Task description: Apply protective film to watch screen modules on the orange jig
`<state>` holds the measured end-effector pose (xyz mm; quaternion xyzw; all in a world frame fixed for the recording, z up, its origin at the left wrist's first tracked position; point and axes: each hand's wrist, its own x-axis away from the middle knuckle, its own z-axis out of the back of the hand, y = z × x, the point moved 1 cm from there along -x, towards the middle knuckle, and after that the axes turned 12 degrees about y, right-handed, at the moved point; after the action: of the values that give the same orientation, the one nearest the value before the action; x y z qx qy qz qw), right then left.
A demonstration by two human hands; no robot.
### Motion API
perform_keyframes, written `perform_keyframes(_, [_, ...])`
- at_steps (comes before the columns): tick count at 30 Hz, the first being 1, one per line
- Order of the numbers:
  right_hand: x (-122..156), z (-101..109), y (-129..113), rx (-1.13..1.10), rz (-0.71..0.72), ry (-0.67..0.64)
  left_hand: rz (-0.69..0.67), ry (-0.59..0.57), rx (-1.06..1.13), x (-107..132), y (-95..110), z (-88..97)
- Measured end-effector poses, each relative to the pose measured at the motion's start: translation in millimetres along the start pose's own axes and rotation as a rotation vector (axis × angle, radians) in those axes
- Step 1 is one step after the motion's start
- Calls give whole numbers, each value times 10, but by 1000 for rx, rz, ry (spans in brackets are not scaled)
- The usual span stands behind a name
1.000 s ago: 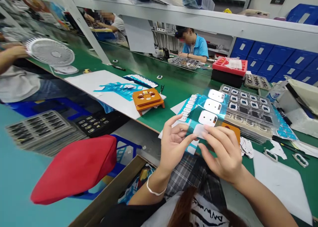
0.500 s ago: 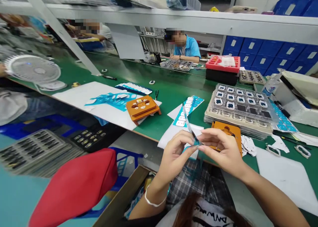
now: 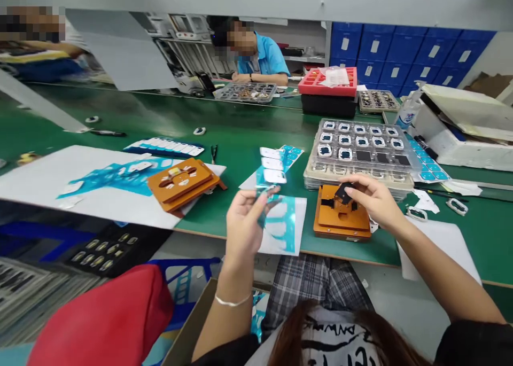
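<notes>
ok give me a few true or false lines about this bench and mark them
The left hand holds pliers. False: it holds a strip of blue and clear film.

The right hand holds a small dark piece above an orange jig. True.

A white bracelet is on the left wrist. True.

The two hands touch each other. False: they are apart.
</notes>
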<state>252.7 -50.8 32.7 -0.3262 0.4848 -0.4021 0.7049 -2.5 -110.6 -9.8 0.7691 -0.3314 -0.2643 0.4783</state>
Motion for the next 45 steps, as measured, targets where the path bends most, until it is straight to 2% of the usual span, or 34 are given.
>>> perform_keyframes(3, [-55,81,234,24,-92,-32,41,44,18,-379,-140,-53])
perform_keyframes(7, [-16,62,372,108,-66,-53,156,68,-136,-766,-298,-25])
perform_keyframes(9, [10,49,376,165,-21,-46,162,45,-292,-871,-319,31])
perform_keyframes(11, [24,51,368,219,35,-39,81,-29,-568,-917,-301,85])
perform_keyframes(13, [29,61,366,262,89,-47,-121,-83,-913,-907,-256,112])
perform_keyframes(15, [30,65,372,293,135,-62,-412,-72,-1166,-838,-206,89])
perform_keyframes(16, [29,63,377,305,154,-69,-568,-69,-1213,-781,-184,54])
perform_keyframes(18, [23,50,383,326,186,-90,-865,-140,-1117,-630,-150,-64])
perform_keyframes(19, [18,41,383,333,200,-107,-1006,-240,-1000,-540,-137,-143])
perform_keyframes(21, [6,22,376,338,224,-150,-1248,-528,-742,-356,-119,-323])
perform_keyframes(23, [-6,13,361,337,241,-185,-1396,-799,-557,-210,-109,-505])
perform_keyframes(24, [-12,15,353,336,247,-197,-1430,-899,-505,-165,-108,-590])
perform_keyframes(28, [-71,74,321,330,254,-180,-1381,-1136,-473,-161,-141,-839])
perform_keyframes(32, [-297,165,277,385,281,-31,-1312,-1304,-472,-235,-238,-900])
perform_keyframes(34, [-465,183,249,531,388,17,-1284,-1319,-447,-251,-292,-872])
perform_keyframes(36, [-633,178,239,742,484,-8,-1271,-1300,-424,-257,-342,-824])
perform_keyframes(39, [-843,168,268,899,470,-121,-1242,-1262,-386,-267,-399,-752])
perform_keyframes(42, [-989,184,280,762,379,-144,-1205,-1252,-361,-278,-430,-716])
perform_keyframes(45, [-1033,244,203,440,291,-56,-1177,-1263,-368,-280,-438,-714])
